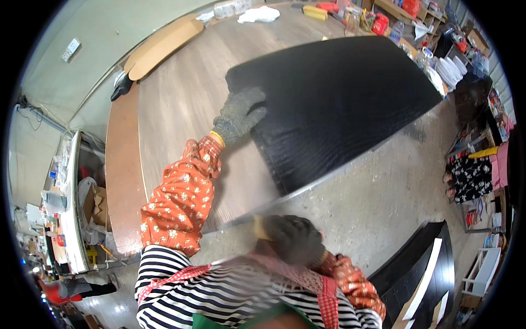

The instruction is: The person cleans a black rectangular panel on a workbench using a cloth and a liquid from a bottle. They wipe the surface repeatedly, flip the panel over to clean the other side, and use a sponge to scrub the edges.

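Note:
A large black sheet, which looks like leather or a similar covering, lies over the wood-grain tabletop. At its left edge rests my left hand in a dark grey knitted glove, fingers stretched out on the black surface and thumb apart. My right hand, in a dark glove too, is close to my chest in front of the table edge. It is smeared by motion and looks closed, with a blurred tan end sticking out on its left. What that object is does not show clearly.
A curved brown cardboard piece lies at the table's far left. Bottles and jars crowd the far edge, near a white crumpled bag. At lower right stands a black curved panel with white strips. Another person is at lower left.

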Demonstrator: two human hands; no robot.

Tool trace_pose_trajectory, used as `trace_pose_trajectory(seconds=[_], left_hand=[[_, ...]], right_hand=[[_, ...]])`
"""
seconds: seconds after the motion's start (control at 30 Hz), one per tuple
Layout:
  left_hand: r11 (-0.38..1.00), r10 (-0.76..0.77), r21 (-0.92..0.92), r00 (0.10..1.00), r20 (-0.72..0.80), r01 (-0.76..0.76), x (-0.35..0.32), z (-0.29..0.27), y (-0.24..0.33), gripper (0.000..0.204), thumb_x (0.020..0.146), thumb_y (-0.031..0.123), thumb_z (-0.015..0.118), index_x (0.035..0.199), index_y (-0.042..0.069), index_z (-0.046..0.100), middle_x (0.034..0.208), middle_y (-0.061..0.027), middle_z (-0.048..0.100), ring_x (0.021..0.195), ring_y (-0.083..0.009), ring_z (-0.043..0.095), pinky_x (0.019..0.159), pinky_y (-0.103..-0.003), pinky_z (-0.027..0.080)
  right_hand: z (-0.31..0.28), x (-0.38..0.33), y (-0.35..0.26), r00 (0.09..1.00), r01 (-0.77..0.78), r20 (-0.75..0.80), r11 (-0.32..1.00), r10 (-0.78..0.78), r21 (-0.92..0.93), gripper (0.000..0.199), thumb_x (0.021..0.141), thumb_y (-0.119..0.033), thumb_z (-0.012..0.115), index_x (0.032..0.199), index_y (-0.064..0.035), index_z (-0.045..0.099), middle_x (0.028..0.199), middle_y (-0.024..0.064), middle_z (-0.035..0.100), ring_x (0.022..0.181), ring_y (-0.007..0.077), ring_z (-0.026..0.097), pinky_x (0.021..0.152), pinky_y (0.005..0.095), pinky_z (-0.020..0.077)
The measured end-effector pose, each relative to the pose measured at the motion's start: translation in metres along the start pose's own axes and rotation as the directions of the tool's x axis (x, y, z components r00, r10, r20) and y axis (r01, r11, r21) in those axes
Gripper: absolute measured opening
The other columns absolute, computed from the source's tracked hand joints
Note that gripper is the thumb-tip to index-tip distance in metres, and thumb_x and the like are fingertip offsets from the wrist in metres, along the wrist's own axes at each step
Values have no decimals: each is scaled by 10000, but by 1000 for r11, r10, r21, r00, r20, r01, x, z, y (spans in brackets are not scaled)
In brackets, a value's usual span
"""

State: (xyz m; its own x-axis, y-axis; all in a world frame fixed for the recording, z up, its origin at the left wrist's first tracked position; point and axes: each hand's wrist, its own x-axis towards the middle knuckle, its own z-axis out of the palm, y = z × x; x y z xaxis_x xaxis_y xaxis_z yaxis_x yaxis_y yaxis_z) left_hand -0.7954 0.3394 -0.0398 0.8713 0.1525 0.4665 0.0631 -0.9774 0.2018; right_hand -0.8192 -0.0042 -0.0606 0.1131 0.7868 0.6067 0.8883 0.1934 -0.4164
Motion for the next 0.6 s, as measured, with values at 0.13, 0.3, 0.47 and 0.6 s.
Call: trace_pose_trajectory(seconds=[0.13,0.3,0.47,0.6], left_hand=[[975,-215,58,976,29,213,60,-3,-63,562,921,487,556,1299,71,571,1313,-182,581,1260,-361,504,1078,-462,369],[803,-587,182,806,77,568,126,1,-100,629,926,593,470,1182,39,622,1162,-231,639,1127,-403,582,988,-501,432],[820,-556,202,829,60,536,109,-3,-83,589,934,561,479,1140,30,628,1152,-235,639,1125,-407,578,959,-501,451],[847,-478,240,877,-44,474,52,-1,-57,553,941,526,492,1112,15,618,1093,-244,638,1049,-424,596,921,-510,462]], right_hand=[[-58,9,39,705,-531,-84,603,704,595,476,803,-107,758,1241,-14,597,1067,177,687,883,295,680,804,368,552],[-60,8,150,560,-432,-171,462,811,774,379,824,-14,685,1192,-84,634,1151,214,642,1000,366,651,857,402,537],[-44,20,154,505,-397,-188,421,842,816,296,878,-54,634,1174,-55,632,1111,166,648,972,317,652,815,391,534],[-53,27,110,389,-100,16,24,921,995,330,912,-149,630,1212,-14,602,1061,84,665,922,187,657,809,331,540]])
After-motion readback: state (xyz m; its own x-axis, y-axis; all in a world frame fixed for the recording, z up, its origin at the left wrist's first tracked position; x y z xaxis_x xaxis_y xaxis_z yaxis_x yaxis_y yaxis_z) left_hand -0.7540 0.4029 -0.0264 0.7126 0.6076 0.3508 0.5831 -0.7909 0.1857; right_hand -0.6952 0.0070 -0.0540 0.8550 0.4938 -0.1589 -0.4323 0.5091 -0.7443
